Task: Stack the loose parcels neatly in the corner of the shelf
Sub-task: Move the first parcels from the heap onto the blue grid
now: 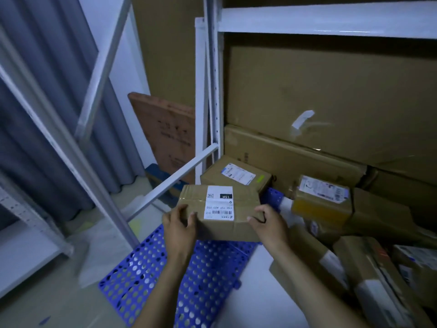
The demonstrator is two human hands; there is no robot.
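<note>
Cardboard makes the box (221, 210) stiff and probably light, so we hold its near corners, left grip (180, 229) and right grip (268, 224) both around it, over the blue mat (165, 271) by the shelf (331, 20).

Item 1: white label (218, 202) on top of the front parcel (222, 229). You can read "16H" in white on a black block, and "15H 159 A03 210" beside a barcode.

Item 2: second label (238, 174), on the corner parcel (212, 179). Its print is too blurred for you to read.

Item 3: third label (324, 188), on the yellowish parcel (321, 210). It is not legible.

Item 4: markings on the brown board (170, 136). They are too faint to read.
</note>
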